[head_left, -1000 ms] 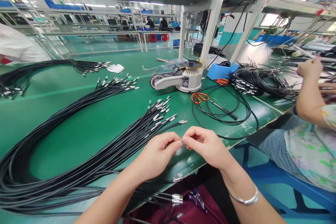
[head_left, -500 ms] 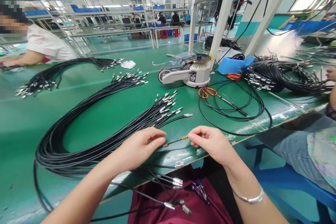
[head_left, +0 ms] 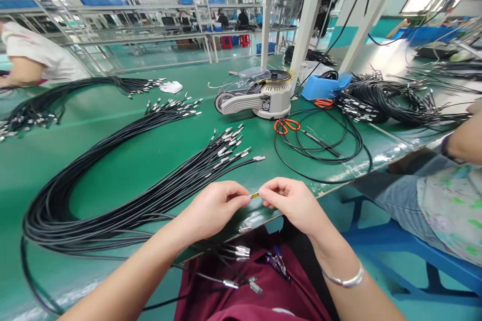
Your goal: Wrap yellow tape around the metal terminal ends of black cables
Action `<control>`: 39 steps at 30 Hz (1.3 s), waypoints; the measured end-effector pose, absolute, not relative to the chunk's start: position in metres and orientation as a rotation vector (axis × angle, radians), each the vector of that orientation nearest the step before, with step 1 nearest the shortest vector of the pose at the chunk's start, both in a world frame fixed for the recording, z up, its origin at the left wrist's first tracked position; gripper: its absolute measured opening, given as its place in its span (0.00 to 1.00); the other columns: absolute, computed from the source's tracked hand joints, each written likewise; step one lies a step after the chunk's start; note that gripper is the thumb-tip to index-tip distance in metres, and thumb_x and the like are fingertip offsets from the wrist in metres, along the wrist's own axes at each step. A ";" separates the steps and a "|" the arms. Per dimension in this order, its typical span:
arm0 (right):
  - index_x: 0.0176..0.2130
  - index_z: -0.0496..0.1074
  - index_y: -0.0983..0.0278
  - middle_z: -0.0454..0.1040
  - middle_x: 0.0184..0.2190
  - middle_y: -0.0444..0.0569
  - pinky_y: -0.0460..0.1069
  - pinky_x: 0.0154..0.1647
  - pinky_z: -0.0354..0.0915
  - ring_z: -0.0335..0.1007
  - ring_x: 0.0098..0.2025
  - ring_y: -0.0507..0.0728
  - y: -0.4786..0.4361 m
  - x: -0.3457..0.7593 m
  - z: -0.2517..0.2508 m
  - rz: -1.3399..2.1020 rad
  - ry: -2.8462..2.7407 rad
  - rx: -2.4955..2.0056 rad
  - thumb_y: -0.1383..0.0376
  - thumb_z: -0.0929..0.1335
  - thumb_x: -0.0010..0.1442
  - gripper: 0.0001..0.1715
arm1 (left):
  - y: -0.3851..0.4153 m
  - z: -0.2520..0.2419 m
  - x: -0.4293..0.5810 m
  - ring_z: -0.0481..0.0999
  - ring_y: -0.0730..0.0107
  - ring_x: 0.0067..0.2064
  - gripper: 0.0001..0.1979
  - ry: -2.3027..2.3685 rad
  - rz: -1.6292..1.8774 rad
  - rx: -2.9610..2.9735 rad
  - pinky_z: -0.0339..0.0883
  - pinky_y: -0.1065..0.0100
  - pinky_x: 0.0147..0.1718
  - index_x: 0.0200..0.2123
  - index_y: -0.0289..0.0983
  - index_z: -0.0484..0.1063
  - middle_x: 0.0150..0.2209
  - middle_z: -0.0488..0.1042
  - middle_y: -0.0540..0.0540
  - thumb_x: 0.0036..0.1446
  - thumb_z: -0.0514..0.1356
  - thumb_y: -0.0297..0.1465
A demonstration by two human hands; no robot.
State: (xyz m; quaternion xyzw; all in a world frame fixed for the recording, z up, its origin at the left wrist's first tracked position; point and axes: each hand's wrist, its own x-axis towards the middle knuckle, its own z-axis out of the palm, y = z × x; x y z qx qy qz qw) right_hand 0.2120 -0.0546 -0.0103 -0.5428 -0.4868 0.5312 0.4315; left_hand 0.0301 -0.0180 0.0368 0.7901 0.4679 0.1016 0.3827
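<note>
Connector [head_left: 254, 195], small, yellow and silver, 1: pinched by fingertips of left hand [head_left: 214, 208] and right hand [head_left: 291, 200], above green worktop [head_left: 161, 145]; black cable bundle [head_left: 150, 203] lying beside left hand.

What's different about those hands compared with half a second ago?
The left hand has moved right, closing the gap to the right hand, and now pinches at one end of the small yellow piece; the right hand still pinches the other. The black cable bundle and grey-white machine stayed put.
</note>
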 end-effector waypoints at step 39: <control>0.29 0.72 0.65 0.72 0.23 0.45 0.48 0.31 0.63 0.67 0.27 0.53 -0.062 0.214 -0.026 1.277 -1.233 -1.358 0.59 0.69 0.55 0.11 | -0.024 0.011 0.043 0.71 0.70 0.33 0.13 1.107 0.354 2.253 0.62 0.70 0.34 0.30 0.37 0.73 0.28 0.72 0.49 0.61 0.51 0.31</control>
